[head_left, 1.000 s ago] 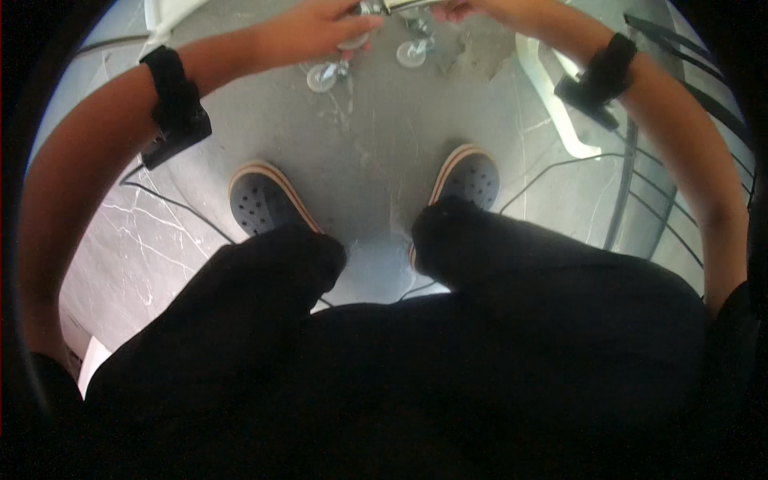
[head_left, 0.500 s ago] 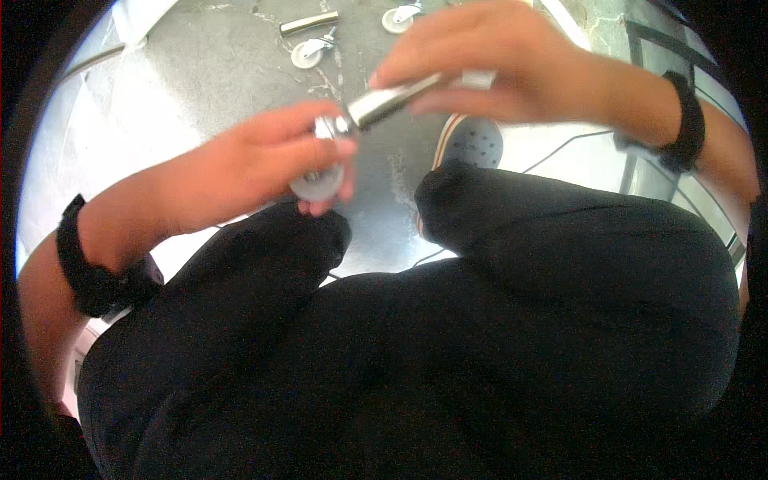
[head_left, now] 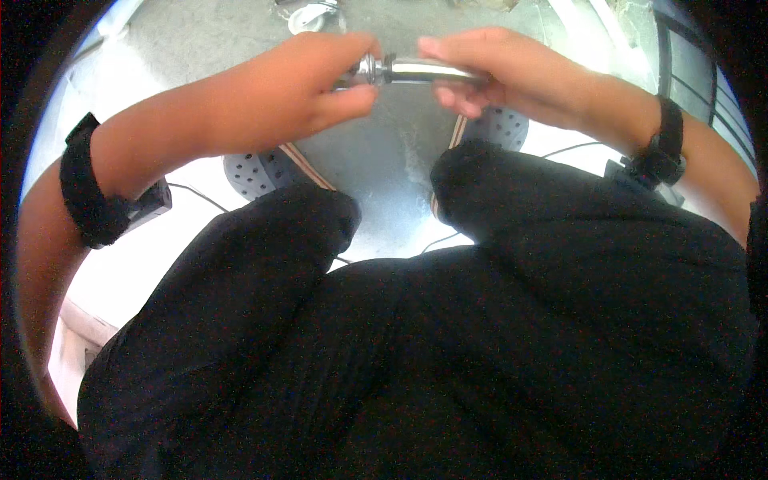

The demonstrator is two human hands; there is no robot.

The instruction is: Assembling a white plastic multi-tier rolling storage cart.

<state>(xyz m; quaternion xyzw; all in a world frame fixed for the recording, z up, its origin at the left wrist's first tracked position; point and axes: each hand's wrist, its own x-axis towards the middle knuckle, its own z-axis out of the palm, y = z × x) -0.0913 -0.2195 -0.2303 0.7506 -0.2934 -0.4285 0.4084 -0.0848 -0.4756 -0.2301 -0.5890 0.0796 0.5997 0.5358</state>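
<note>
A: In the head view, what do the hands hold?

B: The left hand (head_left: 308, 92), in the upper middle of the frame, has its fingers clenched around a small metal fitting (head_left: 364, 70). The right hand (head_left: 500, 76), just to the right of it, grasps a shiny metal tube (head_left: 428, 70) with thumb and fingers. The two parts meet end to end between the hands, above the knees.

A: Which step is this, in your opinion?

B: I judge it is the joining step: the fitting is being set on the end of the tube. Whether it is already seated I cannot tell; the left thumb hides the joint. The next move calls, I think, for keeping both parts on one line and turning or pushing with a firm grip, because the parts are small and smooth.

A: Is there room to move?

B: Yes. Below the hands are the black trousers (head_left: 448, 336) and two grey perforated shoes (head_left: 256, 172) on a grey floor (head_left: 384, 184), well apart from the parts. At the upper edge a white wheel-like piece (head_left: 308, 16) lies on the floor, near the left hand but not touching. A dark railing (head_left: 688, 72) stands at the upper right, and thin cables (head_left: 188, 188) run beside the shoes.
</note>
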